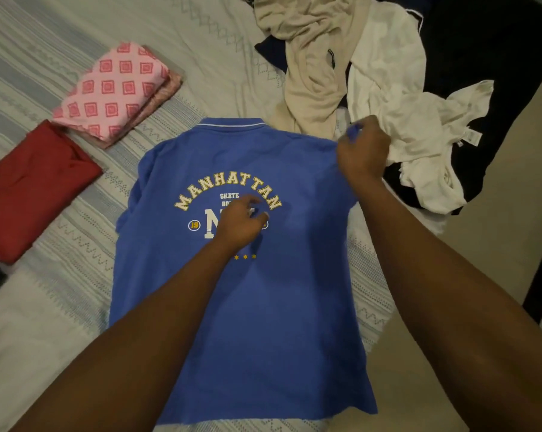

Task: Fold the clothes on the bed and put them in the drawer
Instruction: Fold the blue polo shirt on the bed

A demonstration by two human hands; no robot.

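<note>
Left hand (238, 221) has its fingers curled down on the printed lettering in the middle of the blue shirt (248, 322). Can't tell if it's pinching cloth or just pinning it. Right hand (361, 151) is well apart from it, up at the shirt's shoulder, pinching a bit of blue sleeve fabric. The shirt lies flat, print side up, on the bed (201, 42) under both arms.

Left of the left hand there's a folded red shirt (36, 188), and just beyond that a folded pink patterned cloth (117, 92), both tidy rectangles. Beyond the right hand is a crumpled beige garment (313, 73), and right beside that hand a wrinkly white garment (419, 120).

The blue shirt looks like soft, light knit cotton. It's limp everywhere except maybe the collar and the rubbery print. Probably best grabbed at the shoulder seam and hem, since a loose sleeve will flop and the fold won't hold unless it's pressed down.
</note>
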